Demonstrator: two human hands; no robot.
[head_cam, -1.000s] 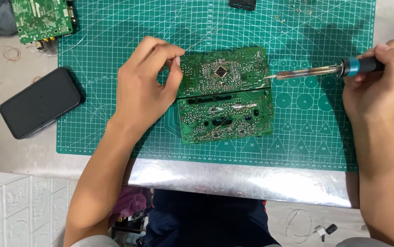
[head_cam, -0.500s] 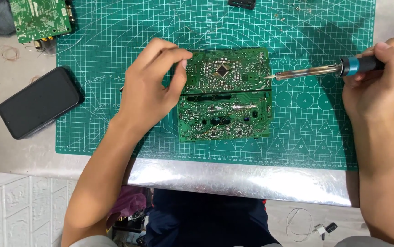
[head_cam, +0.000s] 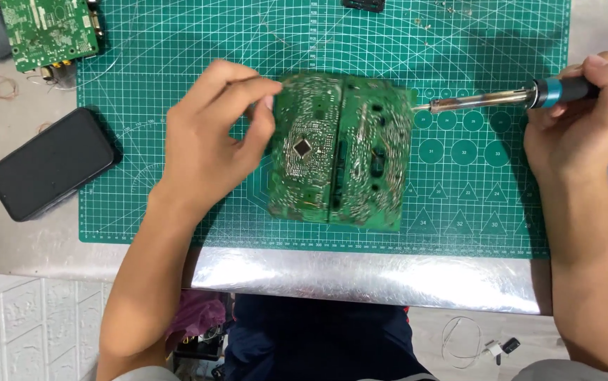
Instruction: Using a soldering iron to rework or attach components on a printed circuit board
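Two hands at a green circuit board (head_cam: 339, 148), soldering step in hand.
Left hand (head_cam: 216, 137) curled over the board's left edge, fingers closed on that edge or on something thin pinched there; hard to tell which from this angle. Right hand (head_cam: 579, 116) wrapped tight round the blue handle of a soldering iron (head_cam: 508, 97), tip just touching or all but touching the board's upper right edge. Board lying solder side up near the middle of the green cutting mat (head_cam: 459, 197), long side running away from the body, black chip showing left of centre. Off to the left, a dark phone (head_cam: 50, 173) on the bench; a second circuit board (head_cam: 50, 32) at the mat's far left corner. Probably positioning before a joint: next move calls for a steady board and a careful placing of the tip on one pad.
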